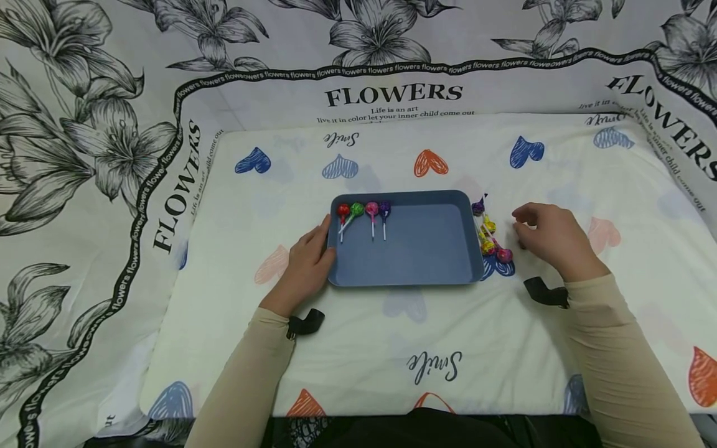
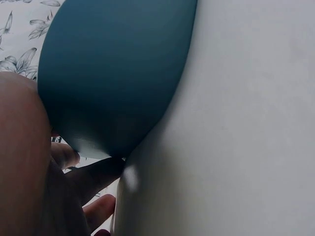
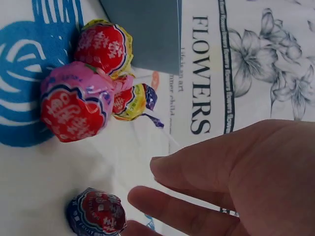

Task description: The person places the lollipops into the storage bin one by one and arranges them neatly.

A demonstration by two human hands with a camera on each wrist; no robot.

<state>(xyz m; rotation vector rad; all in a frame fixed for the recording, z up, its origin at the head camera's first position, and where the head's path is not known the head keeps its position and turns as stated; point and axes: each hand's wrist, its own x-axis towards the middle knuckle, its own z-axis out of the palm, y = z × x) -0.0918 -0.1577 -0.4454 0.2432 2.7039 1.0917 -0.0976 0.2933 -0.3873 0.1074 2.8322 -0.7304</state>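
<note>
My left hand (image 1: 305,267) grips the left end of a blue-grey tray (image 1: 426,242), thumb at the rim; the left wrist view shows its fingers against the tray's outer wall (image 2: 118,73). Inside, along the far left, lie red (image 1: 343,210), green (image 1: 356,210), pink (image 1: 372,209) and purple (image 1: 384,209) lollipops. My right hand (image 1: 554,239) hovers beside a small pile right of the tray, thumb and forefinger apart with nothing between. The pile has a purple lollipop (image 1: 478,208), yellow-wrapped lollipops (image 3: 103,49) and a pink lollipop (image 3: 76,101). A dark blue lollipop (image 3: 97,212) lies close to the right fingertips.
A pale cloth (image 1: 347,348) printed with hearts lies under the tray, over a white floral cloth (image 1: 252,99) with a black lettered border. Black wrist straps (image 1: 546,292) stick out at both sleeves. The person's dark clothing (image 1: 437,429) is at the near edge.
</note>
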